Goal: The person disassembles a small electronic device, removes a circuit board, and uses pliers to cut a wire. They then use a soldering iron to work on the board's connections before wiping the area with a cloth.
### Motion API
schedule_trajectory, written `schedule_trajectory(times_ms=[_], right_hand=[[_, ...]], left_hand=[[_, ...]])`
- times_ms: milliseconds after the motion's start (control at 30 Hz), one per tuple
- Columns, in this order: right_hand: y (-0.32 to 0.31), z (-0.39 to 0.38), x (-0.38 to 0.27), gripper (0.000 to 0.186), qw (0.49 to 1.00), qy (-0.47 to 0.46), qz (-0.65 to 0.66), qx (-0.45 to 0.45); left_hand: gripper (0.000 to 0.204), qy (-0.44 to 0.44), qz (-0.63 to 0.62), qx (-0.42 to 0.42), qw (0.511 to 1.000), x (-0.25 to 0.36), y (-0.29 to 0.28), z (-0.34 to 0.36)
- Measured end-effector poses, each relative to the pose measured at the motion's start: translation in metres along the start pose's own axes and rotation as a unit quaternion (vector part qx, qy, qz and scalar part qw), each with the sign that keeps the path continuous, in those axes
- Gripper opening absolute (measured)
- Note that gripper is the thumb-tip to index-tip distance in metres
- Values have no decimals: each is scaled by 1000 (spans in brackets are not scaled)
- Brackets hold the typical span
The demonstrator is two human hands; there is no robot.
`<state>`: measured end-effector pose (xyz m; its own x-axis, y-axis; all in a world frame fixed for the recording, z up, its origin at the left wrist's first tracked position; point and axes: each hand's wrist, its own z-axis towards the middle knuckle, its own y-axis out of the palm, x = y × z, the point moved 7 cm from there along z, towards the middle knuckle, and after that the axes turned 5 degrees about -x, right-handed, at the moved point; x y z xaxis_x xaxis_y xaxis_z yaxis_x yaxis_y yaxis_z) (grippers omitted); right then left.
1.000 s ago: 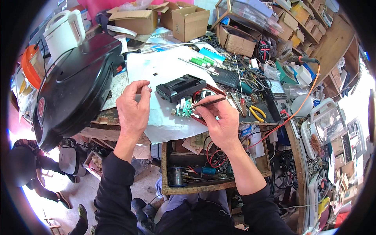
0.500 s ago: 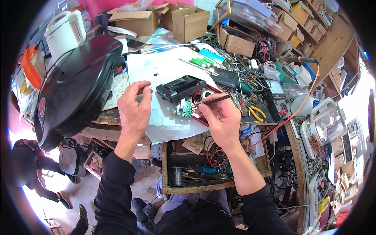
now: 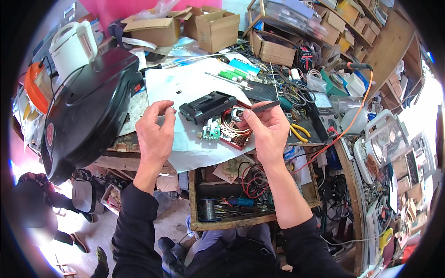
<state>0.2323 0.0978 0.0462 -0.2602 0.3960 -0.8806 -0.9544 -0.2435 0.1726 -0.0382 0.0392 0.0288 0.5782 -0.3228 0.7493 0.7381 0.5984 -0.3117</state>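
Black tweezers [image 3: 266, 106] are pinched in my right hand [image 3: 266, 131], their back end pointing up and right; their tips are hidden by my fingers. Just left of that hand lies an opened small device: a red casing half [image 3: 235, 140] with a round speaker and wires, and a small green circuit board [image 3: 212, 129] beside it. A black plastic casing [image 3: 208, 106] rests behind them on white paper [image 3: 185, 155]. My left hand [image 3: 155, 127] hovers over the paper's left part, fingers half curled, thumb tip slightly apart from the index finger, nothing visible between them.
A large black appliance lid [image 3: 92, 106] stands at left. Screwdrivers [image 3: 229, 76], yellow-handled pliers [image 3: 300, 133] and a meter [image 3: 323, 103] lie behind and right. An open drawer [image 3: 255, 222] with a solder spool juts toward me. An orange cable [image 3: 354, 120] hangs at right. Another person sits lower left.
My right hand has lifted and shifted slightly right from the circuit board, tweezers with it, uncovering more of the red casing. My left hand has barely moved. The whole view has shifted slightly.
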Motion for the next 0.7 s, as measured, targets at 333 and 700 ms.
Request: schedule_trajectory(times_ms=[333,700], right_hand=[[-23,6,7,15,999,22,42,26],[-49,1,-8,14,999,-16,-3,31]], left_hand=[[19,-27,-16,-8,999,1,0,0],[18,9,18,12,1000,4,-2,-1]])
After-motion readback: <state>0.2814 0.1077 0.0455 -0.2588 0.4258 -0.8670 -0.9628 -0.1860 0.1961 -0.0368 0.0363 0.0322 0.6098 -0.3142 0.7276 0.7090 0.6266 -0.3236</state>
